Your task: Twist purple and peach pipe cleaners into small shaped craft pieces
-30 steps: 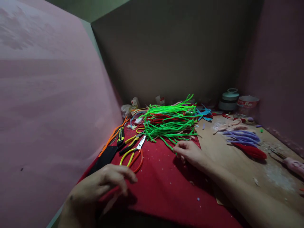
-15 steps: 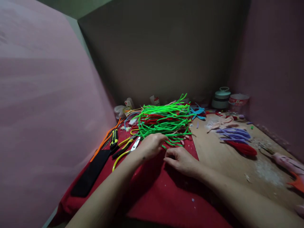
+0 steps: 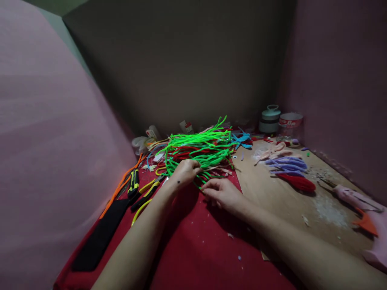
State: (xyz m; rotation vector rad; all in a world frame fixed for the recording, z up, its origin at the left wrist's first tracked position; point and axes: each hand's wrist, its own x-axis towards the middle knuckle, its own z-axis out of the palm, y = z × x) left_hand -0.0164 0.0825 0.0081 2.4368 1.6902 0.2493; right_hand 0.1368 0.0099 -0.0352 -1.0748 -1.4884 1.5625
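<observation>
A heap of bright green pipe cleaners (image 3: 199, 139) lies ahead of me, with red ones (image 3: 185, 151) showing through the middle. My left hand (image 3: 186, 172) is at the near edge of the heap, its fingers closed in a pinch on green strands; its fingertips are partly hidden. Just right of it, my right hand (image 3: 222, 193) pinches the end of a green pipe cleaner (image 3: 197, 186) between thumb and fingers. That strand runs back toward my left hand. Beneath both hands is a red cloth (image 3: 187, 245).
On the left lie pliers (image 3: 146, 197), a yellow-black cutter (image 3: 133, 182), yellow-handled scissors (image 3: 139, 211), a black strip (image 3: 101, 235) and orange pipe cleaners (image 3: 122, 183). To the right are purple pipe cleaners (image 3: 287, 165), a red bundle (image 3: 298, 182) and a pink glue gun (image 3: 352, 195). Walls enclose the table.
The view has shifted, so the table's things sit further left. My right hand has closed on the strand's end, and my left hand has edged further over the heap.
</observation>
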